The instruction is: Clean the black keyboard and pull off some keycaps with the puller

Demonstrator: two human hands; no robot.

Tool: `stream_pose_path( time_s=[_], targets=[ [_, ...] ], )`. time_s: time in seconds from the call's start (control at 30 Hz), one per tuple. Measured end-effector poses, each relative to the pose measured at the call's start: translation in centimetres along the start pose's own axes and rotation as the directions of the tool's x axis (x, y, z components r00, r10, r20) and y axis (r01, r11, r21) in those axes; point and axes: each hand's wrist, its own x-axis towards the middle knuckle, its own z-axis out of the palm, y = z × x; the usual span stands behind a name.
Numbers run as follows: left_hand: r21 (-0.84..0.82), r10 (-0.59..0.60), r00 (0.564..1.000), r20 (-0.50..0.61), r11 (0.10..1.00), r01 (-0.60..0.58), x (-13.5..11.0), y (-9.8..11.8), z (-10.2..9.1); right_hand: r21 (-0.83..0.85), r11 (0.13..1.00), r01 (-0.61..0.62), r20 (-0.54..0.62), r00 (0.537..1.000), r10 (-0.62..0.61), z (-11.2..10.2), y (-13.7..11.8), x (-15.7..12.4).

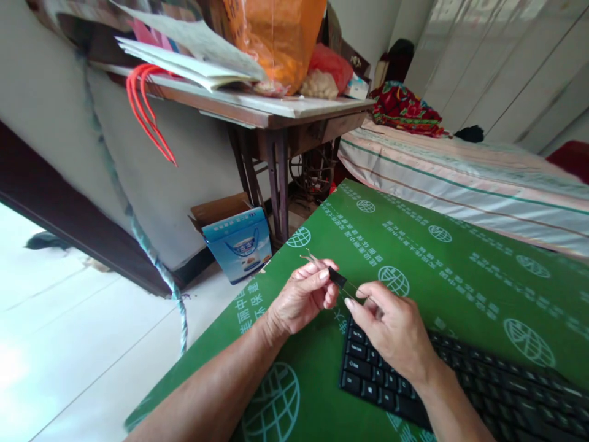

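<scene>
Between the thumb and fingers of my left hand (pixel 306 294) is a small black piece with thin wires (pixel 337 277). Its black part looks like a short sleeve or block; I cannot make out its exact kind. Thin metallic ends stick out past my left fingertips, away from me. From the near end, thin strands run to my right hand (pixel 393 325), whose thumb and forefinger are closed around them. A black keyboard (pixel 368 371) lies on the green printed board (pixel 322 380), partly beneath my right hand and forearm.
A wooden table (pixel 276 113) behind holds papers (pixel 193 64), an orange bag (pixel 280 43) and a red bag (pixel 329 64). Red cord (pixel 147 113) hangs off its edge. A blue box (pixel 242 242) stands on the floor. Beyond the board is a bed (pixel 460 166); a wrapped cord (pixel 151 248) hangs at left.
</scene>
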Motion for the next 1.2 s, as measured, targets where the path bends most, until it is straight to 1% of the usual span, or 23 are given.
stream_pose_path(
  time_s=[0.13, 0.23, 0.33, 0.43, 0.8, 0.93, 1.07, 1.2],
  targets=[
    [0.006, -0.007, 1.000, 0.011, 1.000, 0.007, -0.1, 0.1, 0.2, 0.009, 0.999, 0.050, -0.102, 0.994, -0.049, 1.0, -0.6, -0.4],
    [-0.017, -0.030, 0.999, 0.037, 0.999, 0.031, -0.1, -0.1, 0.3, -0.043, 0.993, 0.109, -0.170, 0.979, -0.115, 1.4, -0.8, -0.5],
    [-0.031, -0.042, 0.998, 0.056, 0.999, 0.044, -0.2, -0.4, 0.4, -0.075, 0.984, 0.163, -0.205, 0.963, -0.176, 1.5, -0.7, -0.6],
    [-0.052, -0.054, 0.996, 0.064, 0.997, 0.057, -0.2, -0.6, 0.4, -0.063, 0.981, 0.182, -0.224, 0.955, -0.192, 1.5, -0.5, -0.6],
    [-0.051, -0.065, 0.993, 0.097, 0.996, 0.071, -0.1, -1.0, 0.4, -0.054, 0.979, 0.198, -0.254, 0.945, -0.205, 1.6, -0.6, -0.7],
    [-0.039, -0.037, 0.998, 0.059, 0.998, 0.039, -0.2, -0.9, 0.7, 0.003, 0.981, 0.195, -0.274, 0.943, -0.186, 1.7, -0.8, -0.5],
    [0.049, 0.005, 1.000, -0.001, 0.999, -0.005, -0.6, -0.7, 0.9, 0.097, 0.981, 0.167, -0.221, 0.965, -0.143, 1.8, -0.6, -0.5],
    [0.165, -0.001, 1.000, -0.016, 0.986, 0.003, -0.9, -0.2, 1.0, 0.188, 0.966, 0.179, -0.140, 0.978, -0.154, 2.1, 0.4, -0.7]
  ],
)
